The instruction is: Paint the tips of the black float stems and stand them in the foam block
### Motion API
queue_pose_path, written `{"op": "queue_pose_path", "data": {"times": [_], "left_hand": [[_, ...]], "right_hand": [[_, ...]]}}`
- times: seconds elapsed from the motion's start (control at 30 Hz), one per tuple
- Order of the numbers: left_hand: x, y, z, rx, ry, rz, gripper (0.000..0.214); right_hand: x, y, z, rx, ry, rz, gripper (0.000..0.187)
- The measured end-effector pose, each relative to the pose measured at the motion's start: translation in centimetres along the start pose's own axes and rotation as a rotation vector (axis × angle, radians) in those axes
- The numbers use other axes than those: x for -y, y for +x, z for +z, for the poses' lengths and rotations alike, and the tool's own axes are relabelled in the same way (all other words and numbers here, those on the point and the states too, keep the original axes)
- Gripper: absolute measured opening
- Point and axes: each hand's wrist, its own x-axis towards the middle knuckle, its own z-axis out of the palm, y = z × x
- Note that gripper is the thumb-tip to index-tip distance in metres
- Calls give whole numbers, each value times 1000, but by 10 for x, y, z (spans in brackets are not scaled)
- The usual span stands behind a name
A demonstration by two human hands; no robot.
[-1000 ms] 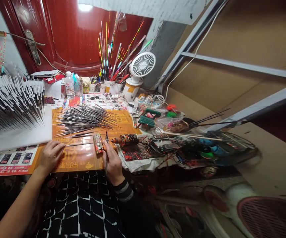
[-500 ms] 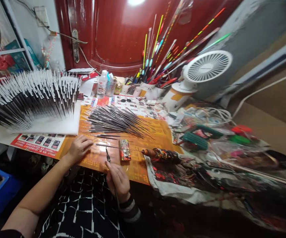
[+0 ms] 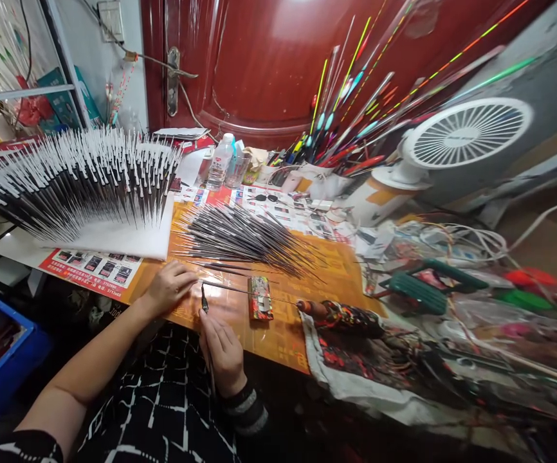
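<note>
In the head view my left hand (image 3: 170, 287) rests on the table, its fingers closed on the left end of a dark, slender fishing float (image 3: 223, 287). The float's thin stem runs right, over a small paint-spattered block (image 3: 260, 299), to the tip of a paint-covered motor tool (image 3: 346, 316). My right hand (image 3: 224, 355) pinches a fine paintbrush (image 3: 204, 301), its dark tip pointing up, at or just below the float; whether they touch I cannot tell. Behind lies a pile of dark floats (image 3: 244, 238).
At the left, many white-tipped floats stand in a white foam block (image 3: 155, 238). A water bottle (image 3: 219, 164), pots of finished floats and a white fan (image 3: 469, 135) line the back. Green-handled cutters (image 3: 416, 292), cables and bags clutter the right. A blue bin (image 3: 6, 360) stands lower left.
The camera view has shifted, so the scene sits further right. My right hand with the paintbrush has moved left along the float, closer to my left hand, which still holds the float.
</note>
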Motion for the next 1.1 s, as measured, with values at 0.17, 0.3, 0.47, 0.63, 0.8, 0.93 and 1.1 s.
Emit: {"op": "queue_pose_path", "data": {"times": [0.17, 0.3, 0.47, 0.63, 0.8, 0.93, 1.1], "left_hand": [[-1, 0, 1, -1, -6, -7, 24], [1, -1, 2, 17, -4, -27, 26], [1, -2, 2, 18, -11, -18, 23], [1, -2, 2, 19, -13, -27, 25], [1, -2, 2, 40, -15, -49, 29], [1, -2, 2, 36, -15, -39, 28], [0, -1, 1, 29, -17, -40, 26]], "right_hand": [[1, -1, 0, 20, 5, 16, 67], [1, -2, 0, 24, -14, 18, 66], [1, -2, 1, 29, -6, 36, 66], [1, -2, 2, 23, -12, 31, 67], [1, -4, 2, 22, -17, 34, 66], [1, -3, 2, 19, -20, 31, 66], [1, 0, 0, 28, -30, 21, 66]]}}
